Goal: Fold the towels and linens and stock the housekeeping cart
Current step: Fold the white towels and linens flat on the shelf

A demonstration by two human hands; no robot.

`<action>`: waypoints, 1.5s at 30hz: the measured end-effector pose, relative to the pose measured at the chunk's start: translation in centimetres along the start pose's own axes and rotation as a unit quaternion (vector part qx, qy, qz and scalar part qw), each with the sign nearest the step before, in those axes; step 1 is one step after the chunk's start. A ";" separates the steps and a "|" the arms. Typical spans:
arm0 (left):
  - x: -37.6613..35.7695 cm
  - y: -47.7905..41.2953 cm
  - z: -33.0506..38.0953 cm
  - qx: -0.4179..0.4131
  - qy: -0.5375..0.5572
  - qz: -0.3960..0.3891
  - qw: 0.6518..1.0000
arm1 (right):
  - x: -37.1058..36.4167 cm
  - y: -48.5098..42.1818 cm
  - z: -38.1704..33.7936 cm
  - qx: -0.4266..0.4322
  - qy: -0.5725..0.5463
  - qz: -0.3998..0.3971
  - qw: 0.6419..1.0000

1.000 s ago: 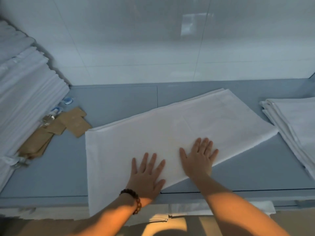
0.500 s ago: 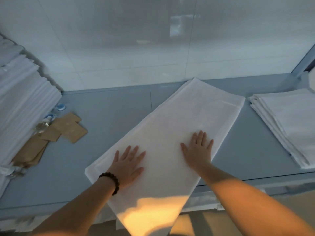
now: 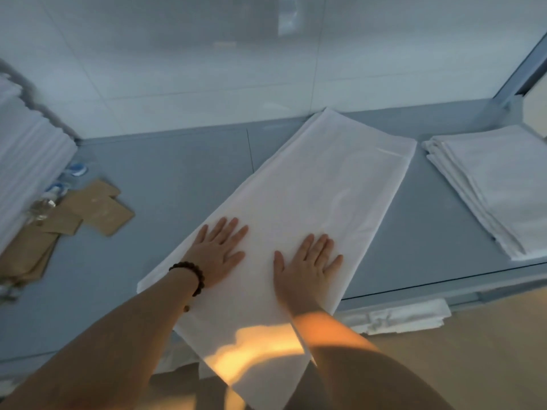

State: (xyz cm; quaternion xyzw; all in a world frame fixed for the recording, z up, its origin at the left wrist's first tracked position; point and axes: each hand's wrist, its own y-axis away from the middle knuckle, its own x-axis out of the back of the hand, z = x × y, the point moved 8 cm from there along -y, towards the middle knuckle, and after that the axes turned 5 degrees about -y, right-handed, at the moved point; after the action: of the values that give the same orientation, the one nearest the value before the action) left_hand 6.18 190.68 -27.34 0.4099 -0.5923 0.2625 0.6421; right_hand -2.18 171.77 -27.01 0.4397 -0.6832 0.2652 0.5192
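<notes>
Fingers: we have all ten fingers (image 3: pixel 233 230) straight and spread, pressed flat on the cloth, gripping nothing.
Hands: our left hand (image 3: pixel 219 255) and right hand (image 3: pixel 307 266) lie palm-down, side by side but apart.
Wrist: a bracelet (image 3: pixel 194 275) of dark round beads circles the left one.
Linen: under our palms is the white sheet (image 3: pixel 319 184), a long, smooth, thin rectangle. It lies diagonally, its far end near the wall and its near end hanging over the front edge.
Counter: the counter (image 3: pixel 165 173) is flat, matte grey-blue.
Right: a folded stack (image 3: pixel 497 184) of white cloth with layered edges, apart from our sheet.
Left: a tall white pile (image 3: pixel 26 161) with a ribbed side, and flat brown paper packets (image 3: pixel 100 211) beside it.
</notes>
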 end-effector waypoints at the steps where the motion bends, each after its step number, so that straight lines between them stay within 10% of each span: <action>1: -0.2 0.4 0.1 -0.002 0.000 0.011 1.000 | -0.1 -0.2 0.2 0.003 0.009 -0.003 1.000; 28: 0.9 -2.2 8.6 -0.044 -0.016 0.048 0.998 | 3.8 -3.8 10.3 0.211 0.134 -0.058 0.967; 45: -0.1 0.0 13.4 0.108 0.041 0.040 0.993 | 5.3 -8.2 11.8 0.323 0.200 -0.151 0.912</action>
State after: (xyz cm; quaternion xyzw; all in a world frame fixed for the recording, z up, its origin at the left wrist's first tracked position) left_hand -1.17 179.50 -27.91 0.4417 -0.5497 0.3669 0.6067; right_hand -1.00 156.47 -26.58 0.6193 -0.3671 0.4721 0.5088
